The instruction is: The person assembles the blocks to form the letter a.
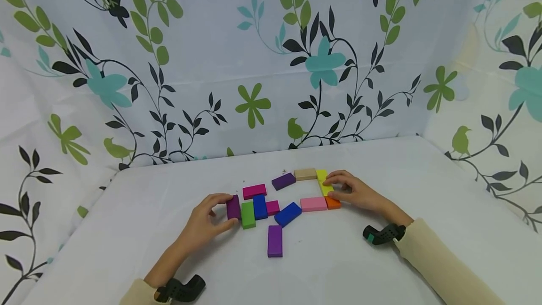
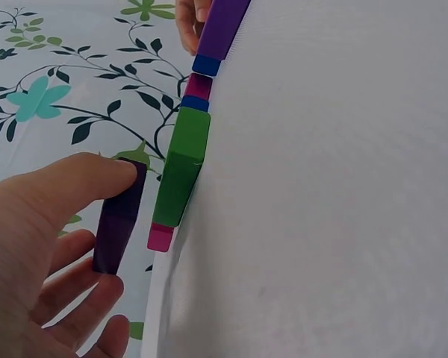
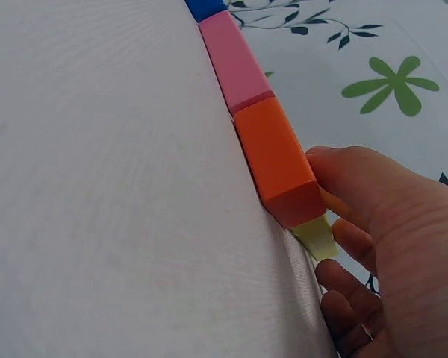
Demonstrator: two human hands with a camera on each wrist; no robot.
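Observation:
My left hand (image 1: 207, 220) pinches a dark purple block (image 1: 233, 208) at the left end of a group of coloured wooden blocks. In the left wrist view, the thumb lies on one end of this purple block (image 2: 118, 224) and fingers are at the other. Just right of it stands a green block (image 1: 248, 215), a small gap apart. At the group's right end, my right hand (image 1: 353, 191) has its fingertips against a yellow block (image 1: 322, 179). Its thumb is beside an orange block (image 1: 333, 203), which meets a pink block (image 1: 313, 204).
Between the hands lie two blue blocks (image 1: 260, 207), magenta blocks (image 1: 254, 191), a purple block (image 1: 283, 181) and a tan block (image 1: 305, 174). Another purple block (image 1: 274, 241) lies nearer the front. A patterned cloth (image 1: 220, 60) hangs behind the white table (image 1: 338, 267).

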